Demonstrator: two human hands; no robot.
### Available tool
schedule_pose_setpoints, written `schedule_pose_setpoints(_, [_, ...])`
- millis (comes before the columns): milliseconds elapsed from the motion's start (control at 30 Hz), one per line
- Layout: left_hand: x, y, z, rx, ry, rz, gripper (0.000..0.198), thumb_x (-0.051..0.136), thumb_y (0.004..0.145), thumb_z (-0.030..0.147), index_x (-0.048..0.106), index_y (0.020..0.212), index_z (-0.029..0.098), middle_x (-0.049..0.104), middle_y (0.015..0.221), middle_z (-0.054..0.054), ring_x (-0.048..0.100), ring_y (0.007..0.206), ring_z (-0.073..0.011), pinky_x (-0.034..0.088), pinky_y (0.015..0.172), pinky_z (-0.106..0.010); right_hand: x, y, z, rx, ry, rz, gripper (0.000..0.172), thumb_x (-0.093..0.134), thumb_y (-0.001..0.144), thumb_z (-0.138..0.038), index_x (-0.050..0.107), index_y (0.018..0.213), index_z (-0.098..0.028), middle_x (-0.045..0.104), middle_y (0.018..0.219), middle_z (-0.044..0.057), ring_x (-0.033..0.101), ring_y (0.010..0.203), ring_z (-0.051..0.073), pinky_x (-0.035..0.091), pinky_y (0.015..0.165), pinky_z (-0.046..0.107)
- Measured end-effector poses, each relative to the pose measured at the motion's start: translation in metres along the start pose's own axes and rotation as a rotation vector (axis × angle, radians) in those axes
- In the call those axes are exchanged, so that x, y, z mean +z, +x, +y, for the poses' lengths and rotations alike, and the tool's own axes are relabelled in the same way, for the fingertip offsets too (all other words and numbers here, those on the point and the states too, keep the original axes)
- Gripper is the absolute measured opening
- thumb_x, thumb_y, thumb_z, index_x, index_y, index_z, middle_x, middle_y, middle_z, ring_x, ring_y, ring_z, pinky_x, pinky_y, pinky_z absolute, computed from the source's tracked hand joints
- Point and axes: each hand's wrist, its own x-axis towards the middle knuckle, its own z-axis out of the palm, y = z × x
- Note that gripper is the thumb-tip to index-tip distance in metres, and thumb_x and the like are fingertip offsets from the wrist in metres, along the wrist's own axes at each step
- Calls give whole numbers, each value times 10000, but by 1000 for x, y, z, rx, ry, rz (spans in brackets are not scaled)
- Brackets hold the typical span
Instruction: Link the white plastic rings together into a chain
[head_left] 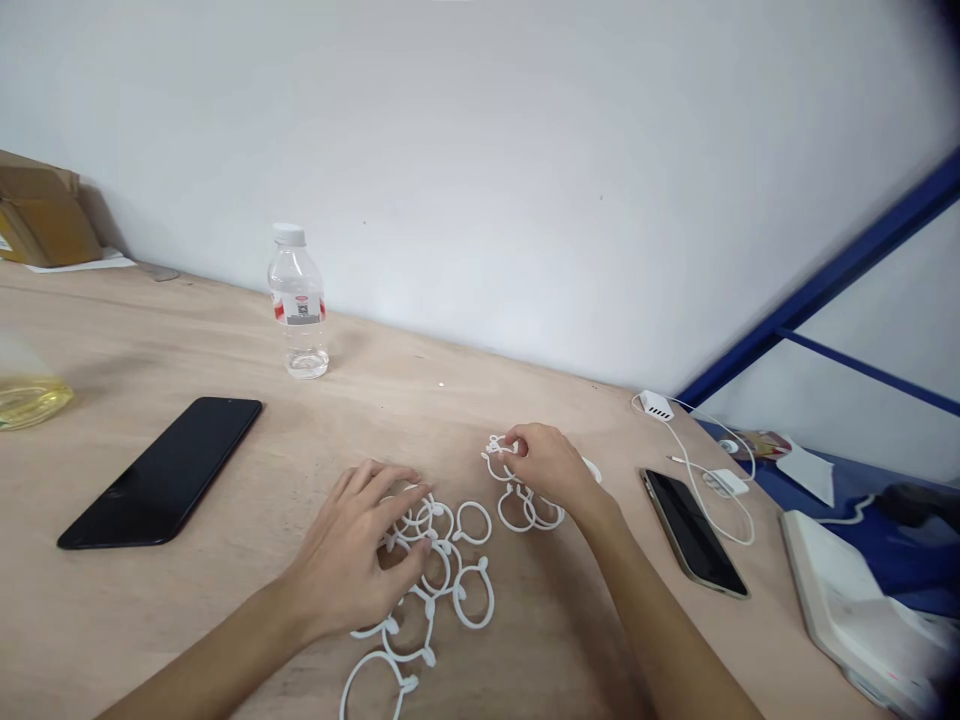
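Note:
White plastic rings with small knobbed ends lie in two groups on the wooden table. My left hand [360,550] rests over the larger, overlapping pile of rings [472,597], palm down, its fingers spread and touching some of them. Part of that pile is hidden beneath the hand. To the right, my right hand [551,462] is at the smaller group of rings [516,510]. Its thumb and forefinger are bent together around a white ring [495,462] at the far end of that group. The other fingers of this hand are hidden from view.
A clear water bottle [298,315] stands near the wall. A large black phone [161,475] lies left, beyond it a container of yellow liquid [34,400] and a cardboard box [49,215]. At right are another phone [694,530], a charger [655,405] with cables and a white device [847,610].

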Motion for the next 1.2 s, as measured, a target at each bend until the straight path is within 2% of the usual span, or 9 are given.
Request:
schedule_pose_setpoints(133, [1,1,0,-19,2,16,338,599,815,298,632,1147,245,616,1163,-67,525,1027,-274,453,883,-466,9,1,3,28,-32,15,127,541,741,-150,662,726,-185,650,732,46,533,659,158,296,572,266])
schedule_pose_setpoints(333, [2,3,0,-15,-53,107,239,531,895,301,625,1094,207,646,1074,-77,541,970,-246,451,842,-421,5,-3,-16,-42,64,46,127,533,803,-213,653,766,-191,656,735,35,568,683,157,377,610,261])
schedule_pose_setpoints(500, [-2,3,2,35,-83,166,206,459,945,270,615,1049,187,660,1021,-70,550,919,-220,433,805,-380,30,-18,-56,-196,488,-16,89,563,817,-252,631,821,-194,655,683,-12,595,635,120,447,615,228])
schedule_pose_setpoints(633, [-3,3,3,113,-168,220,206,402,955,153,608,964,170,645,889,-55,534,814,-188,420,736,-339,51,-27,-73,-212,845,-97,41,599,781,-232,606,791,-193,657,661,-15,603,617,124,453,584,239])
schedule_pose_setpoints(833, [-1,2,4,163,-185,202,222,389,937,100,514,765,161,563,750,-45,427,711,-170,366,653,-325,39,-28,-70,-243,1053,-348,242,743,686,-288,642,873,-175,687,767,23,622,695,149,485,648,284])
schedule_pose_setpoints(933, [-1,2,4,159,-190,192,234,375,940,105,491,748,172,542,735,-36,421,710,-170,362,653,-323,36,-30,-71,-238,1066,-299,245,741,716,-352,663,866,-175,683,775,26,617,711,148,486,663,291])
schedule_pose_setpoints(1067, [-2,1,4,29,-193,227,103,449,935,235,521,883,182,581,843,-48,487,803,-196,398,722,-345,38,-32,-74,-208,1073,-227,211,703,772,-387,662,775,-179,652,692,-4,577,639,112,454,604,254])
schedule_pose_setpoints(1133, [-2,0,4,-65,-185,215,220,498,914,330,515,1069,175,596,964,-73,513,889,-224,415,766,-367,37,-32,-74,-217,1142,-276,222,720,752,-389,652,750,-178,641,670,-14,557,595,97,441,571,241])
schedule_pose_setpoints(1200, [-2,0,5,-72,-186,151,296,464,927,364,503,1152,176,603,989,-80,523,896,-232,423,774,-377,36,-32,-74,-224,1191,-322,236,735,734,-395,646,746,-177,648,679,-12,556,580,94,446,569,242])
